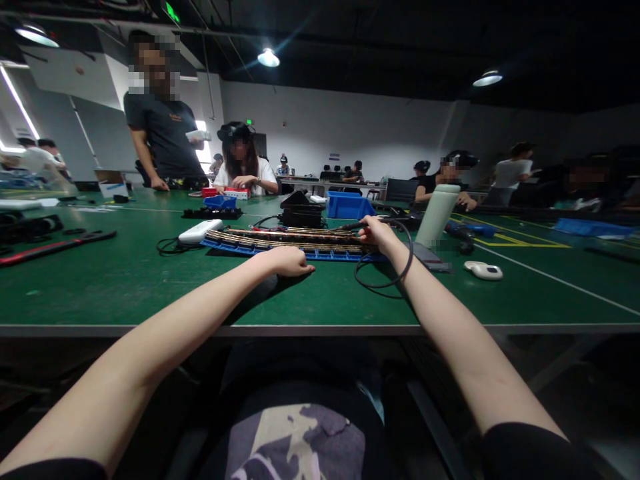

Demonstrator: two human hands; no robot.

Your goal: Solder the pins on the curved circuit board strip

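A long, slightly curved blue tray-like strip (325,255) lies across the green table in front of me, with rows of thin tan and gold strips (280,239) along its top. At its near edge rests my left hand (294,261), fingers curled in and closed; whether anything is in them is hidden. Over the strip's right end, my right hand (377,235) pinches a thin, dark, pen-like tool (351,227) that points left. A black cable (411,257) loops around beside my right wrist and down onto the table.
Behind the strip stand a black device (301,212) and a blue bin (350,205). A white box (200,231) is at the strip's left end. To the right are a pale green bottle (437,217), a power drill (460,235) and a small white gadget (483,270). Several people are across the table.
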